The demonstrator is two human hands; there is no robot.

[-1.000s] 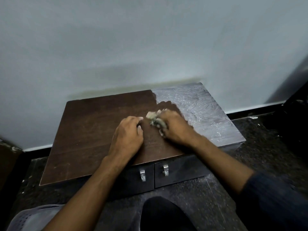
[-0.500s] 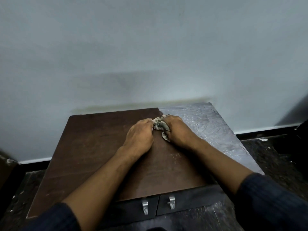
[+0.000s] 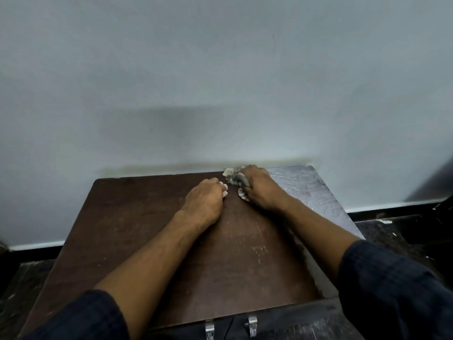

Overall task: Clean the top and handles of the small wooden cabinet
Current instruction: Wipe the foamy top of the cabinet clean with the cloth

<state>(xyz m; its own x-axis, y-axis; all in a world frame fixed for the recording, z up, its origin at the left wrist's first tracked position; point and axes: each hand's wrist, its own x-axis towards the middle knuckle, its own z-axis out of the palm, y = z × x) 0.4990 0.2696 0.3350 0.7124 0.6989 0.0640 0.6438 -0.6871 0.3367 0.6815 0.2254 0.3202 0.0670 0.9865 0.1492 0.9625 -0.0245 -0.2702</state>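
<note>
The small wooden cabinet (image 3: 137,231) stands against the wall, its top dark brown on the left and grey with dust on the right strip (image 3: 308,190). My right hand (image 3: 259,187) presses a crumpled, dirty cloth (image 3: 234,179) onto the top at its back edge, where brown meets dust. My left hand (image 3: 204,203) rests on the wood just left of the cloth, fingers curled, holding nothing. Two metal handles (image 3: 209,328) (image 3: 252,325) show on the door fronts at the bottom edge.
A pale wall (image 3: 220,82) rises directly behind the cabinet, with a dark skirting strip (image 3: 392,208) at its foot. Dark speckled floor (image 3: 392,231) lies to the right and left. A dark object (image 3: 445,204) sits at the far right edge.
Both hands have slid away from me across the top, from its middle to the back edge, with the cloth under the right hand. The view has moved closer over the cabinet.
</note>
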